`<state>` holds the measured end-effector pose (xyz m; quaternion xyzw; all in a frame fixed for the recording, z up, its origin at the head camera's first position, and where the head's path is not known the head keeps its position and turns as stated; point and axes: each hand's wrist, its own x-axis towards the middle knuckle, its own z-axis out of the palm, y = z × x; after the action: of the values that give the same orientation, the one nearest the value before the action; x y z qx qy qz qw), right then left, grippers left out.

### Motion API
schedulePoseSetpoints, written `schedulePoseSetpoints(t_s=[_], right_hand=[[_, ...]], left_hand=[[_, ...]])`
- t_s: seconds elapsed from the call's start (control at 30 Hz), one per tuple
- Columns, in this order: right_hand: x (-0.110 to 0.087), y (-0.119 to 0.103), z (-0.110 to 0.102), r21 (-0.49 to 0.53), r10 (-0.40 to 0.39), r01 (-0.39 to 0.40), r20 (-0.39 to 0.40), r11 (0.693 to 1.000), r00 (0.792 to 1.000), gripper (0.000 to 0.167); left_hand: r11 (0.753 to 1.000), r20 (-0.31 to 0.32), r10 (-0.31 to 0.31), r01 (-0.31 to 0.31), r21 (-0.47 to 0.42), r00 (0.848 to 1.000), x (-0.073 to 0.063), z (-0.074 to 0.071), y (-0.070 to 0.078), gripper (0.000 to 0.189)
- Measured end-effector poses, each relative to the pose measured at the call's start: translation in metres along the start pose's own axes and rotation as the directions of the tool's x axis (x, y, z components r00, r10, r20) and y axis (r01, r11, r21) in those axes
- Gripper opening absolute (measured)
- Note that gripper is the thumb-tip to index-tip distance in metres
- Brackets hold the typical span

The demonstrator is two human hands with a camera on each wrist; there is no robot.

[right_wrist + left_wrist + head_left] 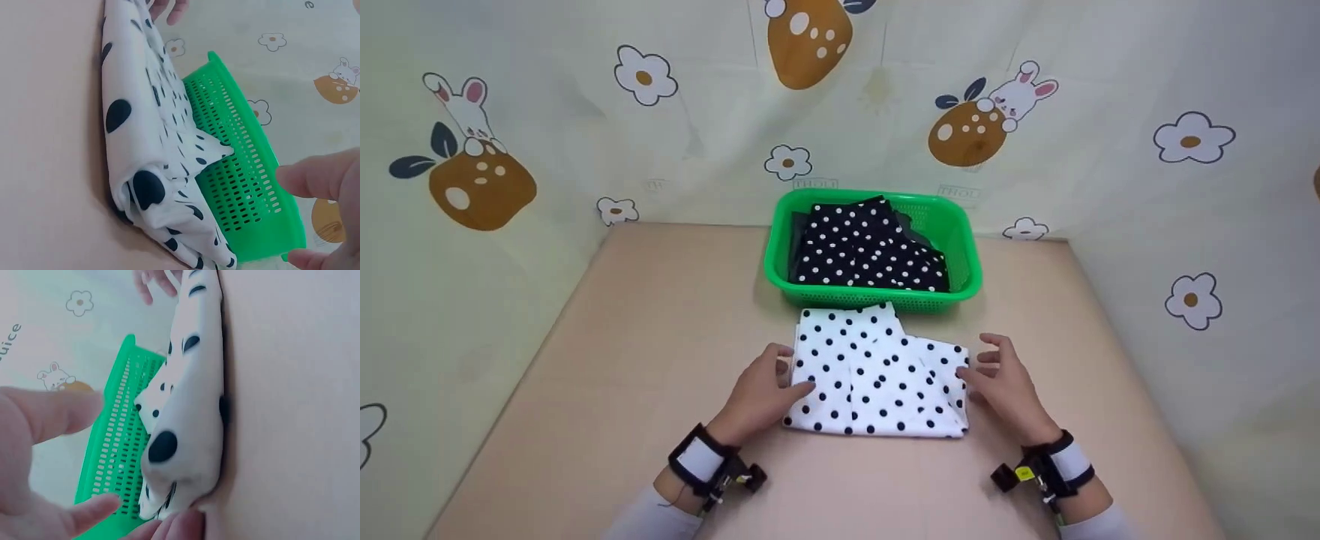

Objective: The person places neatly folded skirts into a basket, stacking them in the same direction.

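Observation:
A folded white garment with black polka dots (877,382) lies flat on the table, its top edge stepped and its near edge a thick fold. At its left edge is my left hand (761,390), thumb over the cloth in the head view and fingers spread beside it. In the left wrist view, fingertips (183,526) show right at the cloth's end. My right hand (1005,386) is at the garment's right edge with fingers loosely bent. The right wrist view shows its thumb and a finger apart, with no cloth between them.
Just beyond the garment stands a green perforated basket (971,274). Inside it lies a folded black cloth with white polka dots (870,251), over some dark grey fabric (797,240). A printed sheet (877,135) hangs behind and at both sides of the beige table (682,315).

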<state>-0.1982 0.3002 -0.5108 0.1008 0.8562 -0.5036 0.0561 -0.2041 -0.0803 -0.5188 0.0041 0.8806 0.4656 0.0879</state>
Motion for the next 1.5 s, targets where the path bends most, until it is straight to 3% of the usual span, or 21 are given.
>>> schedulePoseSetpoints(t_s=[0.17,0.27,0.33,0.5,0.63,0.77,0.9,1.03,1.23,1.37,1.5], right_hand=[[0.003,0.004,0.001,0.260,0.100,-0.101,0.018,0.960,0.995,0.078],[0.006,0.006,0.002,0.344,0.128,-0.127,0.022,0.930,0.992,0.079],[0.008,0.007,0.003,0.390,0.143,-0.148,0.042,0.909,0.989,0.080],[0.012,0.009,0.003,0.398,0.173,-0.206,0.118,0.894,0.978,0.082],[0.012,0.011,0.003,0.375,0.181,-0.226,0.152,0.899,0.972,0.083],[0.009,0.012,0.008,0.403,0.179,-0.239,0.181,0.884,0.967,0.084],[0.007,0.012,0.014,0.461,0.156,-0.236,0.205,0.856,0.966,0.083],[0.008,0.013,0.018,0.531,0.106,-0.218,0.234,0.819,0.967,0.079],[0.003,0.011,0.025,0.579,0.004,-0.181,0.293,0.795,0.956,0.078],[-0.001,0.009,0.030,0.562,-0.001,-0.166,0.284,0.811,0.959,0.083],[-0.002,0.011,0.034,0.553,-0.023,-0.168,0.322,0.816,0.946,0.080]], left_hand=[[0.981,-0.016,-0.039,0.036,-0.188,0.999,0.002,0.003,0.002,0.060],[0.951,0.004,-0.089,0.086,-0.296,0.996,0.004,0.001,0.002,0.061],[0.919,0.024,-0.127,0.127,-0.374,0.992,0.004,-0.002,0.001,0.061],[0.838,0.071,-0.178,0.189,-0.511,0.982,0.004,-0.008,0.002,0.063],[0.808,0.109,-0.186,0.215,-0.548,0.976,0.003,-0.009,0.003,0.065],[0.780,0.130,-0.185,0.226,-0.583,0.974,0.002,-0.008,0.002,0.064],[0.727,0.136,-0.184,0.228,-0.648,0.973,0.002,-0.006,0.000,0.063],[0.682,0.145,-0.165,0.219,-0.698,0.976,0.002,-0.003,-0.002,0.069],[0.658,0.212,-0.096,0.222,-0.719,0.972,0.004,0.004,-0.008,0.067],[0.637,0.294,-0.006,0.231,-0.736,0.956,0.009,0.011,-0.016,0.062],[0.641,0.356,0.067,0.233,-0.731,0.932,0.011,0.018,-0.022,0.063]])
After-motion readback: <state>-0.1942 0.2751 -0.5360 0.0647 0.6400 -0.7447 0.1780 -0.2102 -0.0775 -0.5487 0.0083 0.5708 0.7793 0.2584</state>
